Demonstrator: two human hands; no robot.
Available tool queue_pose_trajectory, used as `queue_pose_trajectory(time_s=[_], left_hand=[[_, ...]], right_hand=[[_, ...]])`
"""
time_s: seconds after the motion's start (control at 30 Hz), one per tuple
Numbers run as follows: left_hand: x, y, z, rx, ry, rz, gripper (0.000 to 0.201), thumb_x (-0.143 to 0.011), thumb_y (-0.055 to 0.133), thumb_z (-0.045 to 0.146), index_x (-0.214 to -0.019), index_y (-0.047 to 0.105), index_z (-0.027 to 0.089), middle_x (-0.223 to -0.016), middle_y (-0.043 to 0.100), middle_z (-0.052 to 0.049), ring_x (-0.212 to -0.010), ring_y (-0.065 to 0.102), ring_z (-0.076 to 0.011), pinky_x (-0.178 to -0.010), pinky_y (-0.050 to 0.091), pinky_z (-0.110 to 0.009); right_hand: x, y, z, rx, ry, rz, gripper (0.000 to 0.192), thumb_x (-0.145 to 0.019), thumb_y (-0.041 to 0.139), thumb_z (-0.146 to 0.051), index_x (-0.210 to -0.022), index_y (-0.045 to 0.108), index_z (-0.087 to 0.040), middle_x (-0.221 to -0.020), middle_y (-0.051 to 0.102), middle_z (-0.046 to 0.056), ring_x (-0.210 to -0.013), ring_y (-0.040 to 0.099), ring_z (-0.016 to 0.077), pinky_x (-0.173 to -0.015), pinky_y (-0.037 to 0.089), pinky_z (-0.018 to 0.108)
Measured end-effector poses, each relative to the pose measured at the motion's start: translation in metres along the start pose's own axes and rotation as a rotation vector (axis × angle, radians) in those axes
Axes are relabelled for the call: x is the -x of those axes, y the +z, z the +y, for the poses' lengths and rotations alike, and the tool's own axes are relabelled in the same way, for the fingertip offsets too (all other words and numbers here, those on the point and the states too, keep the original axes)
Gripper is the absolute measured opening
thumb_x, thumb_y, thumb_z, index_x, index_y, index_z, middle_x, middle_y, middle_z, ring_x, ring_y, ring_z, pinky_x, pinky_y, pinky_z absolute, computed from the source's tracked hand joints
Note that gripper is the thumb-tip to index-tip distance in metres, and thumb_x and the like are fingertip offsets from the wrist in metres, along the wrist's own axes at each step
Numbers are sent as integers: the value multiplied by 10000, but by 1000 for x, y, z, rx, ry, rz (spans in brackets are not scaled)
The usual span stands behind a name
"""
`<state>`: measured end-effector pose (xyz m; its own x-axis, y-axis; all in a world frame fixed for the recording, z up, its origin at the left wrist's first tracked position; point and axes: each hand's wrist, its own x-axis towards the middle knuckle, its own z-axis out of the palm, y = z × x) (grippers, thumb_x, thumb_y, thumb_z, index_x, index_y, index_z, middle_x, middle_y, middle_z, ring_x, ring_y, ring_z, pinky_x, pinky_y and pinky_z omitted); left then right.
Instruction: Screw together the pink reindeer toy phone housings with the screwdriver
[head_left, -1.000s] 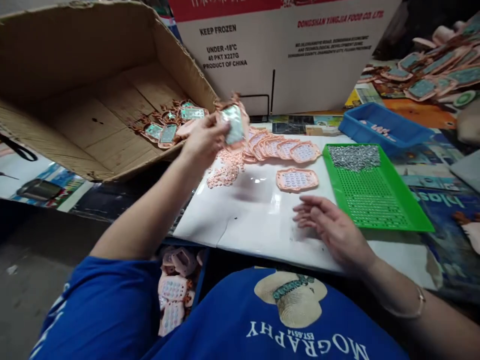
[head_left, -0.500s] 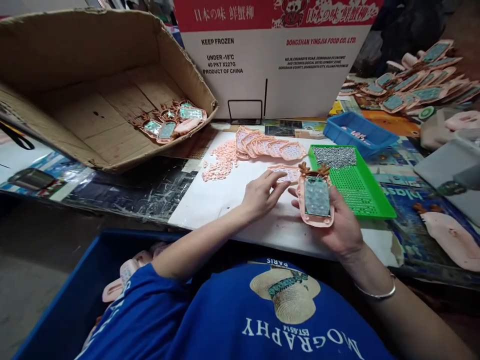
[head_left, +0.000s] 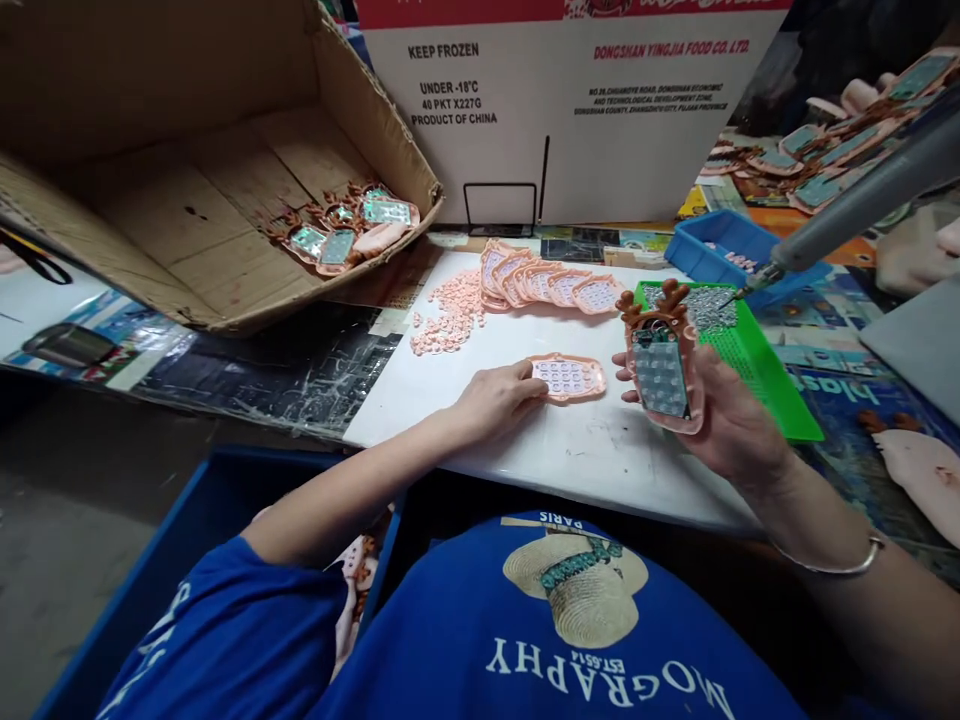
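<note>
My left hand (head_left: 496,402) has its thumb and fingers closed on the left end of a pink keypad panel (head_left: 568,379), which lies on the white board. In my right hand (head_left: 739,415) is a pink toy phone half (head_left: 663,360) with brown antlers, tilted up so its grey-green circuit board faces me. My right fingers wrap behind it, their tips showing at its left edge. Farther back, a fanned row of similar keypad panels (head_left: 551,283) lies beside a heap of small pink pieces (head_left: 448,312).
An electric screwdriver (head_left: 832,225) slants in from the right, its tip at the screws in the green tray (head_left: 772,370); its holder is out of view. Behind sits a blue bin (head_left: 705,243). A cardboard box (head_left: 225,220) with several phone halves leans at left.
My left hand has closed on the keypad panel and brought it nearer on the board. My right hand has shifted right with the phone half. The screwdriver has swung over the screws.
</note>
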<state>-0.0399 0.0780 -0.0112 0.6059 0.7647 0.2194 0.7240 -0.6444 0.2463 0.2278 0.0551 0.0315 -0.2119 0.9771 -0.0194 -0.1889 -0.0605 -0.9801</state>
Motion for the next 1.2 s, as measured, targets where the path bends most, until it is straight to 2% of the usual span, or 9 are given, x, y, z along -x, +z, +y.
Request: queue_pose_trajectory(time_s=[0.07, 0.17, 0.23, 0.3, 0.43, 0.57, 0.7, 1.0, 1.2], left_hand=[[15, 1, -1, 92, 20, 114, 250, -972, 547, 287, -1112, 722, 176, -931, 676, -73, -720, 618, -155, -604, 417, -254], [31, 4, -1, 299, -51, 317, 250, -965, 577, 298, -1115, 705, 144, -839, 659, -45, -620, 555, -111, -609, 433, -243], [38, 6, -2, 440, -154, 426, 193, -941, 610, 289, -1028, 716, 153, -767, 638, -20, -604, 534, -101, -608, 433, -235], [42, 7, -3, 593, -283, 476, 158, -914, 633, 291, -962, 716, 166, -716, 623, -4, -601, 534, -102, -592, 429, -232], [43, 6, -5, 852, -455, 451, 209, -899, 635, 347, -958, 711, 162, -650, 609, 15, -542, 527, -99, -544, 426, -235], [42, 6, -5, 897, -493, 469, 226, -879, 652, 365, -940, 713, 157, -620, 601, 23, -515, 527, -98, -519, 431, -233], [42, 5, -6, 971, -537, 497, 244, -870, 662, 392, -927, 701, 158, -609, 588, 32, -493, 540, -99, -486, 438, -226], [42, 3, -4, 973, -536, 475, 242, -869, 669, 394, -924, 702, 160, -634, 601, 28, -515, 550, -93, -494, 452, -214], [41, 1, -3, 985, -547, 474, 258, -853, 678, 407, -925, 701, 160, -633, 597, 29, -510, 547, -98, -486, 454, -220]], right_hand=[[-10, 0, 2, 158, -52, -76, 552, -891, 639, -645, -1355, 618, -348, -1328, 687, 47, -1202, 669, 291, -981, 612, 466], [-30, -1, 8, 467, -185, -190, 619, -896, 663, -590, -1468, 507, -412, -1547, 511, 9, -1436, 469, 346, -1154, 451, 594], [-42, -1, 11, 697, -240, -237, 653, -899, 673, -572, -1500, 478, -406, -1568, 479, 27, -1465, 417, 372, -1181, 389, 630], [-52, -2, 14, 900, -262, -281, 702, -888, 681, -581, -1519, 477, -352, -1507, 521, 86, -1414, 463, 400, -1150, 420, 630], [-65, 4, 18, 1145, -330, -414, 723, -874, 678, -575, -1507, 502, -273, -1353, 556, 148, -1201, 594, 372, -1008, 549, 567], [-74, 16, 23, 1276, -442, -505, 677, -888, 663, -563, -1479, 516, -266, -1270, 558, 148, -1166, 572, 360, -1026, 521, 569], [-78, 25, 28, 1380, -471, -552, 694, -887, 679, -545, -1484, 510, -234, -1262, 552, 162, -1170, 549, 370, -1033, 502, 567], [-78, 23, 39, 1439, -539, -579, 725, -872, 715, -535, -1483, 515, -200, -1258, 565, 184, -1115, 566, 376, -966, 526, 559], [-78, 21, 42, 1370, -600, -568, 687, -852, 754, -497, -1445, 536, -228, -1296, 556, 174, -1168, 551, 376, -996, 514, 577]])
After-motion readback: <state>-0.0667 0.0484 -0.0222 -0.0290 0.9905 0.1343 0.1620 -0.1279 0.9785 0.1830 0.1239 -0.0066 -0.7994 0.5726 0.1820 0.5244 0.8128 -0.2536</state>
